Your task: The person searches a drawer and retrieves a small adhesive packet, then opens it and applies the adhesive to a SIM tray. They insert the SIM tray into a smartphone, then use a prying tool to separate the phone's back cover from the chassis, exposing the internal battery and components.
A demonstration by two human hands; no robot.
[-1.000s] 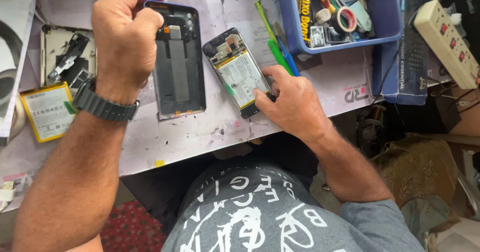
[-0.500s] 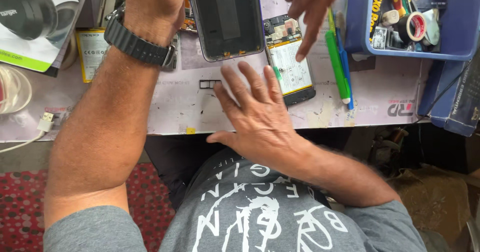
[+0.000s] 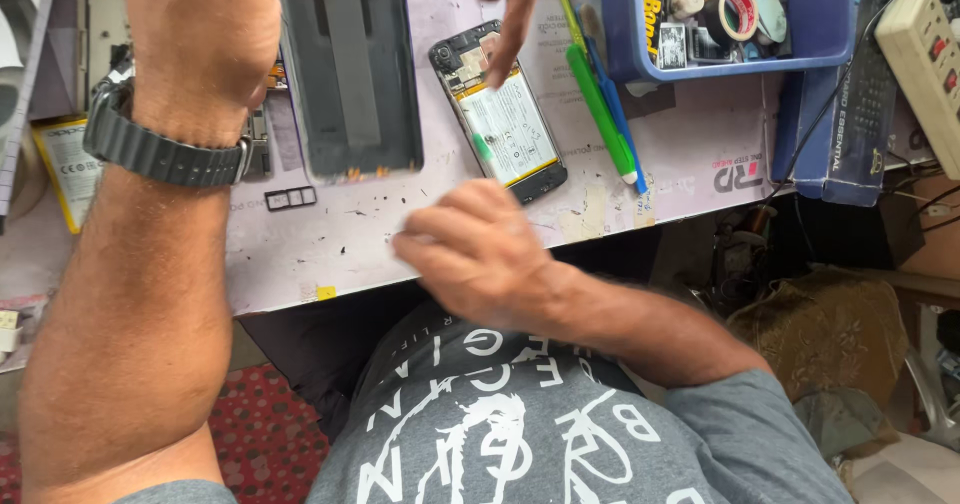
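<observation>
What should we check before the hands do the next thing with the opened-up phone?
1. Open phone lies flat on the mat: ok.
2. Phone free of other hands: not ok, another person's hand has a finger on it.
3. Right hand empty: cannot tell, it is blurred and curled.
4. Left hand gripping the dark back cover: cannot tell, the fingers are hidden.
5. Small card tray on the mat, apart from both hands: ok.
</observation>
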